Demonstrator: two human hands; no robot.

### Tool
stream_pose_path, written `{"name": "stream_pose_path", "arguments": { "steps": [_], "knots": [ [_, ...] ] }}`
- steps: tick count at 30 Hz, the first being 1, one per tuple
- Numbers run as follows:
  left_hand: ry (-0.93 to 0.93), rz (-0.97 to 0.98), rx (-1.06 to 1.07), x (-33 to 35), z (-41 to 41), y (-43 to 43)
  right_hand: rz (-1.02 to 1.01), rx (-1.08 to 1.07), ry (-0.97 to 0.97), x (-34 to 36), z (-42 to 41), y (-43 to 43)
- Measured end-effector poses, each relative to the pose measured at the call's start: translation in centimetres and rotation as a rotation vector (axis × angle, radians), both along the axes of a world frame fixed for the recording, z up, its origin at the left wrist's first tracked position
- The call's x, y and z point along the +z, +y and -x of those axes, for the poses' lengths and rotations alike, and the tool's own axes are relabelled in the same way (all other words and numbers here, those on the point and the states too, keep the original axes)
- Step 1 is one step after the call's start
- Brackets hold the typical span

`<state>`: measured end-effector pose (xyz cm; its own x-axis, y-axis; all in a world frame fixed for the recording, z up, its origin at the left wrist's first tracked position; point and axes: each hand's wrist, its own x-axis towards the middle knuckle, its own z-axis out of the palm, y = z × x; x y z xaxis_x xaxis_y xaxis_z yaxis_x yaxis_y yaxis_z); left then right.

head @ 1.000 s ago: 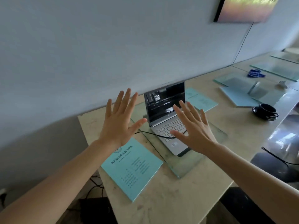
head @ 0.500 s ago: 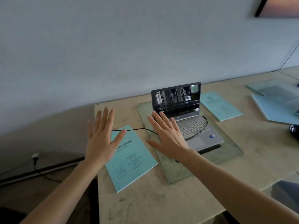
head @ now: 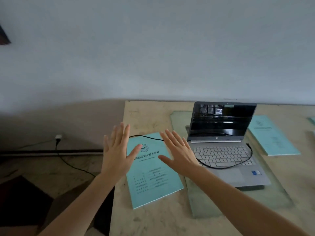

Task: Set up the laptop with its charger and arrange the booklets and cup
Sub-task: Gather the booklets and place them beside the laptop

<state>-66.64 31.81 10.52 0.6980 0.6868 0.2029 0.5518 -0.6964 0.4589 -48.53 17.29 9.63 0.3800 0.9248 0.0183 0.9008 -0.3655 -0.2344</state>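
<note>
An open silver laptop (head: 226,160) with a dark screen sits on a glass sheet (head: 213,206) on the table. A black charger cable (head: 238,165) loops over its keyboard and runs left across a teal booklet (head: 153,178) lying left of the laptop. A second teal booklet (head: 272,135) lies to the laptop's right. My left hand (head: 115,154) hovers over the table's left edge, fingers spread, holding nothing. My right hand (head: 179,154) is spread over the near booklet's right side, also empty. No cup is in view.
The beige table (head: 153,222) ends at its left edge beside my left forearm. A wall socket with a plug (head: 58,137) sits low on the wall at left, with dark cables trailing across the floor. The wall runs close behind the laptop.
The view has swung left, so the laptop and booklets shifted right in frame and the cup left the view. Both open hands have lowered and sit over the near booklet.
</note>
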Motion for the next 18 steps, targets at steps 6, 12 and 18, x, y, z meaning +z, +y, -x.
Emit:
{"name": "stream_pose_path", "arguments": {
  "steps": [6,12,18],
  "knots": [
    [0.04,0.08,0.013,-4.3,-0.7,1.3,0.083,-0.026,0.085,-3.6,0.4,2.0],
    [0.007,0.366,0.081,-8.7,-1.5,1.5,0.163,-0.159,0.28,-6.9,0.3,3.0],
    [-0.26,1.04,0.575,-10.7,-3.2,2.7,0.154,-0.48,0.679,-9.7,-2.0,4.6]
  ]
}}
